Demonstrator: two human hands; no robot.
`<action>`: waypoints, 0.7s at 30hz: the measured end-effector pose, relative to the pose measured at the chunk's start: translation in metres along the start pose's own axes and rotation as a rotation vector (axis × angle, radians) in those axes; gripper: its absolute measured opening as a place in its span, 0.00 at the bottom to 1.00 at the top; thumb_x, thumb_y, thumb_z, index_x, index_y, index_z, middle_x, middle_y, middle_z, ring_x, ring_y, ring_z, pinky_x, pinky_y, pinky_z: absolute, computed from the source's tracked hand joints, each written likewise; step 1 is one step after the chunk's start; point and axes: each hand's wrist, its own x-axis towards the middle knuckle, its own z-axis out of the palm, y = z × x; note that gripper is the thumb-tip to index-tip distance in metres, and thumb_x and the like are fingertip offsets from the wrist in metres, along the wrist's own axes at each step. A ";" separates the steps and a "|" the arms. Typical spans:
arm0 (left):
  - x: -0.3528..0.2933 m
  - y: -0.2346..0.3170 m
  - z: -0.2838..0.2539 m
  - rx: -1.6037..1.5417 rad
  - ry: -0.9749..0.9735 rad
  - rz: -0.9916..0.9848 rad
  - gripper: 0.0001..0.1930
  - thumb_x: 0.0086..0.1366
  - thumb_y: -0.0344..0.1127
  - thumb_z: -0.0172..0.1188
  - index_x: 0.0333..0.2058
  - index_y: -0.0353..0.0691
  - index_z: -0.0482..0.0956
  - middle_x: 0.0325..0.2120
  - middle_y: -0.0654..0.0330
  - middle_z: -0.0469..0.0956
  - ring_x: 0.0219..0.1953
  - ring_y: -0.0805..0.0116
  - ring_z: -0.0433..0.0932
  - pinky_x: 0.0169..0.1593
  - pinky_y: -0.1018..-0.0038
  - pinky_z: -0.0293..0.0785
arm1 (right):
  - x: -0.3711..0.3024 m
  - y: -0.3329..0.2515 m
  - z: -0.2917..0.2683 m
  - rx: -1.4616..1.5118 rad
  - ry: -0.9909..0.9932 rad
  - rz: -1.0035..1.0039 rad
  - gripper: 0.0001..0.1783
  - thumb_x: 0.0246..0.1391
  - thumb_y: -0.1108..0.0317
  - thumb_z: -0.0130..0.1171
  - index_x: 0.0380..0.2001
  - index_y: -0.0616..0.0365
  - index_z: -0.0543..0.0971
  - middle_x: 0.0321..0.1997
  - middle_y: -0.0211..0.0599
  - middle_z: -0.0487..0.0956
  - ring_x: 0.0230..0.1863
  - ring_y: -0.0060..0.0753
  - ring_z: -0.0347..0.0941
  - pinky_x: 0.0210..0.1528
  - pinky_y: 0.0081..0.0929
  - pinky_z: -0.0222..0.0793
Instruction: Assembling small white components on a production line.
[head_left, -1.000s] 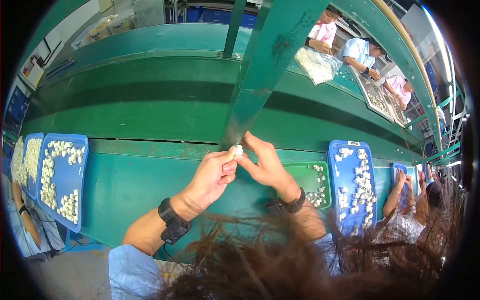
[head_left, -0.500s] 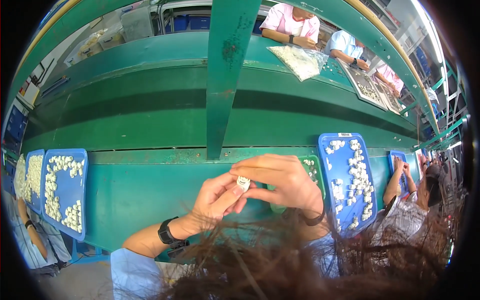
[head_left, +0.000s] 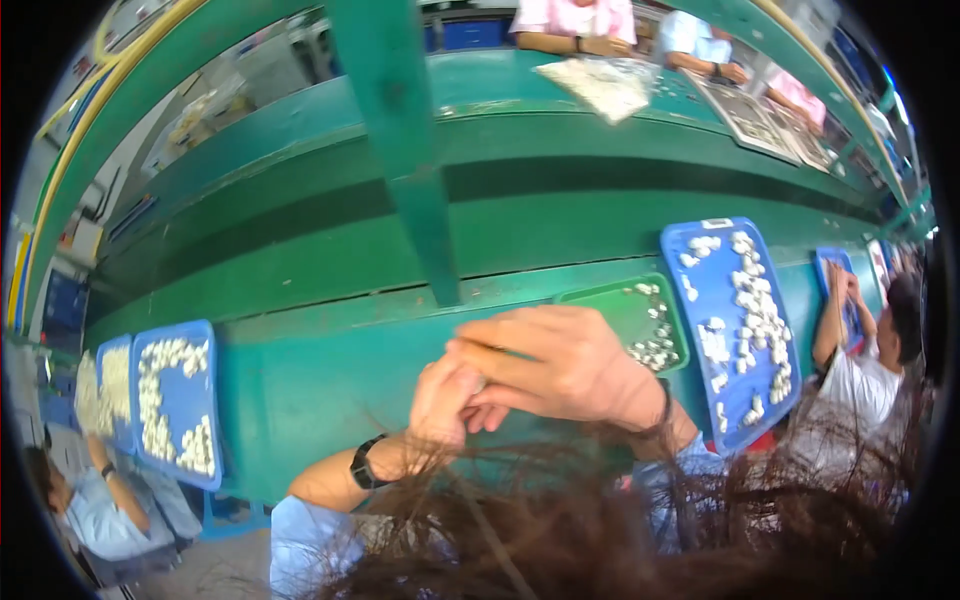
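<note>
Over the bench in the middle, my left hand [head_left: 440, 400] and my right hand [head_left: 565, 365] are pressed together, with fingers closed around a small white round plastic part. The part is almost wholly covered by the fingers now; only a sliver shows between them. My right hand lies over the top, its fingers reaching across to the left hand's fingertips. Just beyond my right wrist stands a green tray [head_left: 600, 298] with small metal and white pieces. A blue tray [head_left: 703, 385] of white parts in loose rows lies to its right.
At the left, another blue tray [head_left: 188, 393] holds similar white parts, beside a tray of cream pieces [head_left: 117, 380]. A green post [head_left: 405, 150] rises from the bench ahead. Across it lie a plastic bag of white parts [head_left: 603, 88] and metal trays [head_left: 740, 115]. Other people sit around.
The view has shifted and tilted, bringing more of the green tray into sight. My right hand has closed further over the left, covering the white part that showed before.
</note>
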 end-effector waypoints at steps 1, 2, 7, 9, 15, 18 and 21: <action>-0.001 -0.002 0.001 0.069 0.148 -0.047 0.21 0.77 0.52 0.51 0.48 0.37 0.76 0.26 0.62 0.77 0.22 0.75 0.74 0.23 0.80 0.66 | -0.004 0.001 -0.002 -0.049 0.017 -0.018 0.21 0.47 0.58 0.75 0.44 0.55 0.86 0.48 0.35 0.84 0.40 0.39 0.84 0.38 0.31 0.81; -0.005 -0.004 -0.001 0.139 0.293 -0.094 0.22 0.76 0.54 0.50 0.46 0.38 0.77 0.27 0.63 0.78 0.21 0.76 0.75 0.23 0.80 0.67 | -0.002 0.003 0.006 -0.007 0.053 -0.070 0.21 0.48 0.58 0.74 0.44 0.56 0.85 0.49 0.36 0.84 0.42 0.39 0.83 0.39 0.33 0.81; 0.006 -0.021 -0.013 0.266 0.372 0.119 0.24 0.77 0.57 0.49 0.45 0.37 0.75 0.26 0.63 0.76 0.20 0.77 0.72 0.21 0.84 0.63 | -0.008 0.013 0.007 -0.028 0.018 -0.064 0.25 0.49 0.59 0.71 0.50 0.53 0.82 0.53 0.35 0.81 0.53 0.40 0.79 0.47 0.36 0.80; 0.011 -0.023 -0.016 0.266 0.330 0.157 0.24 0.76 0.56 0.49 0.44 0.36 0.74 0.24 0.64 0.73 0.19 0.78 0.70 0.20 0.83 0.61 | -0.009 0.014 0.005 -0.006 -0.015 -0.009 0.25 0.49 0.59 0.72 0.51 0.53 0.82 0.53 0.34 0.81 0.54 0.40 0.79 0.47 0.36 0.80; 0.016 -0.031 -0.030 0.220 0.364 0.287 0.22 0.75 0.54 0.50 0.34 0.39 0.69 0.22 0.67 0.63 0.19 0.79 0.59 0.20 0.80 0.50 | -0.013 0.016 -0.002 0.175 -0.054 0.025 0.27 0.51 0.60 0.71 0.54 0.55 0.80 0.54 0.33 0.81 0.53 0.41 0.78 0.47 0.37 0.79; 0.014 -0.036 -0.037 0.243 0.337 0.299 0.21 0.74 0.53 0.50 0.31 0.40 0.67 0.22 0.68 0.62 0.20 0.80 0.57 0.21 0.80 0.49 | -0.016 0.019 0.001 0.234 -0.044 -0.002 0.26 0.52 0.60 0.71 0.54 0.54 0.80 0.54 0.33 0.80 0.53 0.41 0.78 0.47 0.38 0.79; 0.013 -0.035 -0.036 0.254 0.324 0.259 0.21 0.75 0.53 0.50 0.30 0.41 0.67 0.23 0.68 0.62 0.21 0.80 0.58 0.22 0.80 0.48 | -0.019 0.021 0.008 0.274 -0.036 -0.012 0.26 0.53 0.60 0.70 0.54 0.54 0.79 0.55 0.33 0.80 0.52 0.42 0.78 0.46 0.38 0.79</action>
